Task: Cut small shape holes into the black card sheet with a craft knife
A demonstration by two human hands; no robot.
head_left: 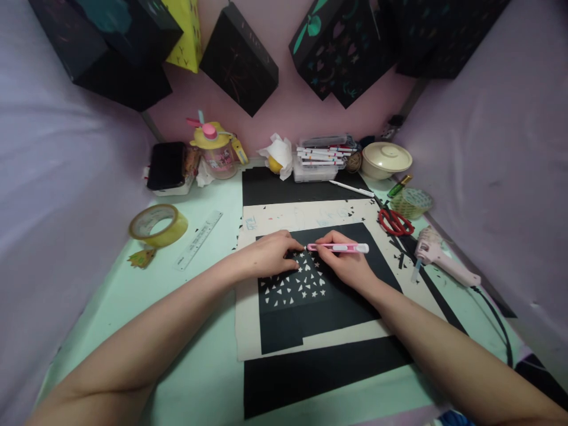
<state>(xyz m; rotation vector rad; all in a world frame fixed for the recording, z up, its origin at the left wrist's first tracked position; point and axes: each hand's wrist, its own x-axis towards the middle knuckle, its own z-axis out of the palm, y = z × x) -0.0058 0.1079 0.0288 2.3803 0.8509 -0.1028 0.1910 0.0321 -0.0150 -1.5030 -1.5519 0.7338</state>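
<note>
Head view: the person's right hand grasps a slim pink cutter, thumb and fingers closed round its barrel, its front end pointing left toward the other hand. Nothing on its pink and white body can be read. The left hand grasps nothing: its fingers are loosely bent, with thumb and forefinger resting on a black sheet pierced with small stars, hearts and triangles. That sheet lies in the middle of the table on a cream sheet, with black paper showing below that.

Blue handwriting runs along the far part of the cream sheet, too faint and small to read with certainty. Left of it, a clear ruler carries a printed scale and a little lettering near its lower end, neither legible from here. On the yellow-lidded bottle there is pink lettering, blurred, and the yellow tag on its strap bears print too small to make out. The green-patterned tape roll has markings that cannot be read either. Near it lie red-handled scissors and a pale glue gun, on which I can make out no brand
</note>
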